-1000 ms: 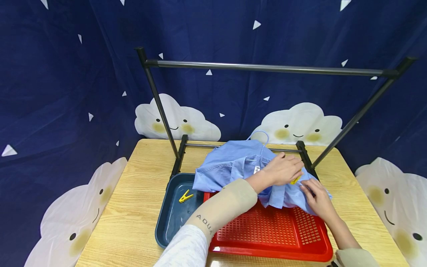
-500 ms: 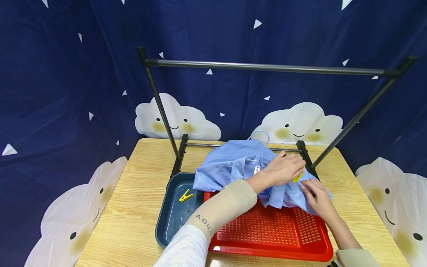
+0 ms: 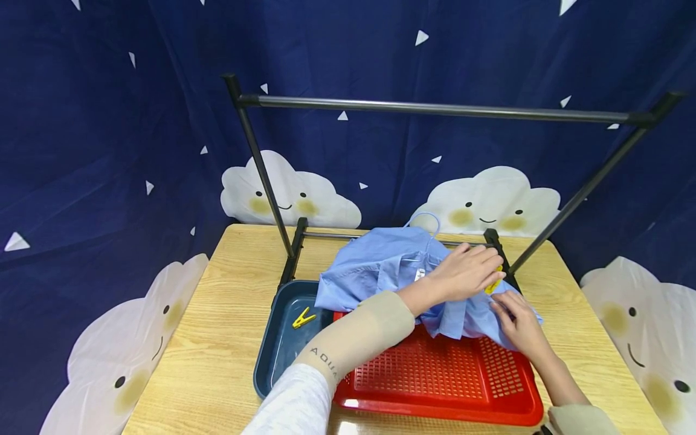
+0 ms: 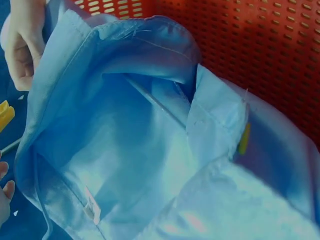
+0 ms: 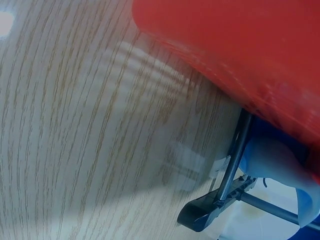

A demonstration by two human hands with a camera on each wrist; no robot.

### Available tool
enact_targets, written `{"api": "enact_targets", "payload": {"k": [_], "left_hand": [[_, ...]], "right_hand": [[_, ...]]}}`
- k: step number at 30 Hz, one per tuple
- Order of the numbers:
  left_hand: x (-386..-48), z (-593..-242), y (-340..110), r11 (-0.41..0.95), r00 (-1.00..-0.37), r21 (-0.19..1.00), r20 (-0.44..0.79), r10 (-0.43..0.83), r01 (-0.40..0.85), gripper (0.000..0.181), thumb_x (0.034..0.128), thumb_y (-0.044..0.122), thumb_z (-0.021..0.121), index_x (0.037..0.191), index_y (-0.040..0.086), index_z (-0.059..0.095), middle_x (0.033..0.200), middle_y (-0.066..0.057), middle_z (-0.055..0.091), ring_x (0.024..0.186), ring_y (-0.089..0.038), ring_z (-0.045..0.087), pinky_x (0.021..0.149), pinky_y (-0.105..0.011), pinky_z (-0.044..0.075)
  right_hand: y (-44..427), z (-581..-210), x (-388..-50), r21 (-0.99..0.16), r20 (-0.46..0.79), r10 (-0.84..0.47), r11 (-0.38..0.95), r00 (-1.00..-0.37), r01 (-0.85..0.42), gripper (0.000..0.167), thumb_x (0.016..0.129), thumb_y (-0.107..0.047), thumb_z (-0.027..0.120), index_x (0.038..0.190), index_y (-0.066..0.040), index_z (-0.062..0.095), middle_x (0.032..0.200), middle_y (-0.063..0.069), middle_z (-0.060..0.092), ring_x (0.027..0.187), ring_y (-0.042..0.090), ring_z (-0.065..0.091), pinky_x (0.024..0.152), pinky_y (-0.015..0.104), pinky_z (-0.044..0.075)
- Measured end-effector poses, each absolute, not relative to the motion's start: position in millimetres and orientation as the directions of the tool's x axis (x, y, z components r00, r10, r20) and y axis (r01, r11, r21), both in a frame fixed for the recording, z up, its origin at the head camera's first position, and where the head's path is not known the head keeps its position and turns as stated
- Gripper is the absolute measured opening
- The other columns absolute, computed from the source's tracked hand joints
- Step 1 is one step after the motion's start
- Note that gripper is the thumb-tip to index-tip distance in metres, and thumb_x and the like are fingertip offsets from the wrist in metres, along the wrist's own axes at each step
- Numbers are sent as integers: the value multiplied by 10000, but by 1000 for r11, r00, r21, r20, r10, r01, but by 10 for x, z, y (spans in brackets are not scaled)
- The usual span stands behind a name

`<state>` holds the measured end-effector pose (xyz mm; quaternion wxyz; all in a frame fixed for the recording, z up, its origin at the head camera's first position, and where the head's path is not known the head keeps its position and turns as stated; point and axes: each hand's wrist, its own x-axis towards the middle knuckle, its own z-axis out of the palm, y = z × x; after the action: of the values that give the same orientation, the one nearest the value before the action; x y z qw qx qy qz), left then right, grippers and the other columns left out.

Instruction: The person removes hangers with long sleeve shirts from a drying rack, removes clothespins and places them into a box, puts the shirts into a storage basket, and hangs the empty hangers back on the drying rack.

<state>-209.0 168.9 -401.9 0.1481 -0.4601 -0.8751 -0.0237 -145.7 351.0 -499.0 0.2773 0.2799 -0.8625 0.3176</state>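
Note:
A light blue shirt (image 3: 361,272) lies bunched over the back of the red basket (image 3: 435,411), with a light blue hanger (image 3: 428,213) inside it. Its hook sticks up behind the collar. My left hand (image 3: 470,270) reaches across the shirt and pinches a yellow clothespin (image 3: 495,281) above its right part. Close by on the right, my right hand (image 3: 516,317) grips the shirt's edge between thumb and fingers. In the left wrist view a small yellow piece (image 4: 244,139) shows at a fold of the shirt, mostly hidden. The right wrist view does not show my right hand.
A dark blue tray (image 3: 266,353) with another yellow clothespin (image 3: 302,318) stands left of the basket. Behind them rises a black and grey clothes rack (image 3: 435,109), its feet on the wooden table (image 3: 196,338). A blue curtain hangs at the back.
My left hand has shifted slightly to the right with the clothespin, and more of the clothespin shows. The right hand and the shirt have stayed nearly still.

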Motion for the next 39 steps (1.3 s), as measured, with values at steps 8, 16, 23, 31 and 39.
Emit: {"api": "enact_targets", "payload": {"k": [8,16,23,31,39], "left_hand": [[-2058,-3952,1597,551,-487,-146,325,811,821,336,990,403,280,1149,233,522,1087,111,486,1004,-57,471,879,-247,344],[-1999,-3893,1459,537,-452,-186,360,816,823,336,978,409,309,1139,213,530,1115,91,500,1026,-76,470,884,-252,345],[-1965,-3891,1316,513,-404,-213,400,823,832,288,958,431,348,988,205,524,1046,78,501,965,-86,475,867,-252,341],[-1936,-3917,1092,505,-343,-250,488,803,826,297,937,436,393,941,176,535,975,56,509,901,-106,481,810,-254,362],[-1898,-3927,820,497,-354,-197,490,796,845,261,933,409,411,887,166,494,892,42,451,825,-116,438,756,-261,339]], "right_hand": [[3517,-4986,-1456,-382,651,-312,653,-692,-654,270,691,193,632,891,12,610,740,34,544,714,86,431,669,255,340],[3511,-4978,-1452,-374,643,-317,664,-697,-648,284,675,202,633,882,11,605,733,42,535,711,95,433,667,253,343],[3511,-4978,-1451,-381,644,-311,662,-699,-646,284,669,202,632,871,4,605,736,34,537,714,83,427,660,251,338],[3520,-4992,-1453,-380,642,-301,674,-706,-633,271,678,194,634,865,0,604,730,20,527,713,93,429,670,264,336],[3513,-4988,-1446,-380,637,-297,682,-711,-625,284,664,198,637,857,-9,604,730,16,529,713,92,428,668,268,333]]}}
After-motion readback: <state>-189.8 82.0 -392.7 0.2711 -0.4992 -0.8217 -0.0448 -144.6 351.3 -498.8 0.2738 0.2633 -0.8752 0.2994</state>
